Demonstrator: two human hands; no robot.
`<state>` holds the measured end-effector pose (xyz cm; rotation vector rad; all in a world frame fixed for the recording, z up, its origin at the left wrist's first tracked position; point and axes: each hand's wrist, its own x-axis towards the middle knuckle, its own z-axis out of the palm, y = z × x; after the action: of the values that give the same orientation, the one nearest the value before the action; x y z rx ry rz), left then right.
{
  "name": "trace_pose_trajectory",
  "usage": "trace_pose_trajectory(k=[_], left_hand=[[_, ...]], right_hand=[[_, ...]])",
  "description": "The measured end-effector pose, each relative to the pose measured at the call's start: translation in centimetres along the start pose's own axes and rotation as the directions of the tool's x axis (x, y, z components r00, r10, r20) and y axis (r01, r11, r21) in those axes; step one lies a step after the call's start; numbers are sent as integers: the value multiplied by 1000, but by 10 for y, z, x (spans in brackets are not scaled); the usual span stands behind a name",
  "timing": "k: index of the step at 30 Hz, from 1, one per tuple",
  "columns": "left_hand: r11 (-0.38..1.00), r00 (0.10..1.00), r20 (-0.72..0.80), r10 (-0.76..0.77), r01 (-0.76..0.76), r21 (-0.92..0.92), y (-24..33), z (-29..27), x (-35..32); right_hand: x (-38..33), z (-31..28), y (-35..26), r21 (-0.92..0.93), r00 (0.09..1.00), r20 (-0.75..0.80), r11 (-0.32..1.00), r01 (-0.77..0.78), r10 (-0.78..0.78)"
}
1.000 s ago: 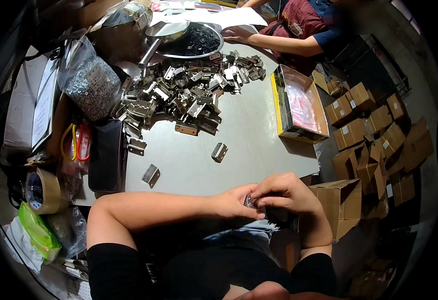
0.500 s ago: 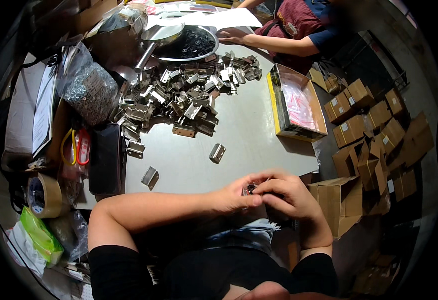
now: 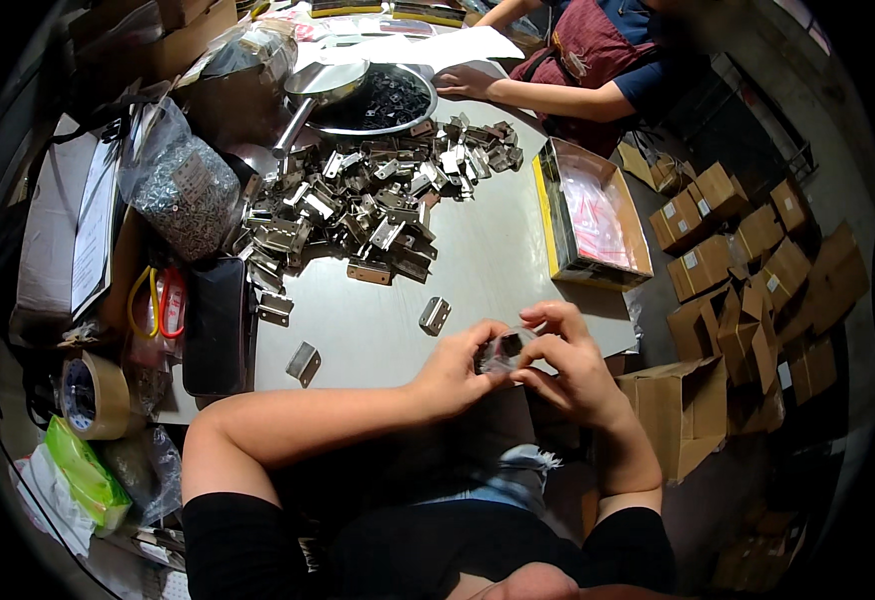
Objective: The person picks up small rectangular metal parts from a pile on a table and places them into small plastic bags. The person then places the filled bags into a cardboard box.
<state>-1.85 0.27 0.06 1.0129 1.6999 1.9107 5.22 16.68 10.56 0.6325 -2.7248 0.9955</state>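
While both forearms come in from the lower edge, the left hand [image 3: 453, 372] and the right hand [image 3: 570, 362] meet just past the near edge of the grey table [image 3: 478, 270], at about five o'clock from its middle. Between their fingertips sits a small metal bracket in a clear bag [image 3: 503, 350]; both hands pinch it, the left from nine o'clock, the right from three o'clock with its fingers curled over the top.

On the table, at eleven o'clock from the hands, a loose bracket [image 3: 434, 315] lies alone; another single bracket [image 3: 304, 362] lies at nine o'clock, near the table's edge. A big heap of metal brackets [image 3: 368, 200] spreads at twelve o'clock, well apart from the hands. Beyond it stands a metal bowl of dark small parts [image 3: 383, 100], where another person's hand [image 3: 463, 82] rests at the rim. A yellow-sided open box [image 3: 593, 215] lies at one o'clock. A roll of brown tape [image 3: 93, 395] sits at nine o'clock, far left.
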Motion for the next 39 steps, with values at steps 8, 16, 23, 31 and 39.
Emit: trace_pose_trajectory(k=[8,16,23,31,39], left_hand=[[985,992,-116,52,-32,171,1,2,0],[996,973,-221,68,-78,-37,8,-1,-3],[978,934,-291,207,-197,65,5,0,-5],[997,961,-269,70,-77,-19,1,3,-5],[993,967,-253,33,-60,-102,-8,6,-10]], right_hand=[[4,7,30,-26,1000,-4,1000,-6,6],[-3,-3,38,287,904,56,861,-421,424],[21,16,28,192,976,94,958,-212,197],[-11,9,38,216,975,-23,954,-209,219],[-106,-34,43,264,811,-379,891,-368,447]])
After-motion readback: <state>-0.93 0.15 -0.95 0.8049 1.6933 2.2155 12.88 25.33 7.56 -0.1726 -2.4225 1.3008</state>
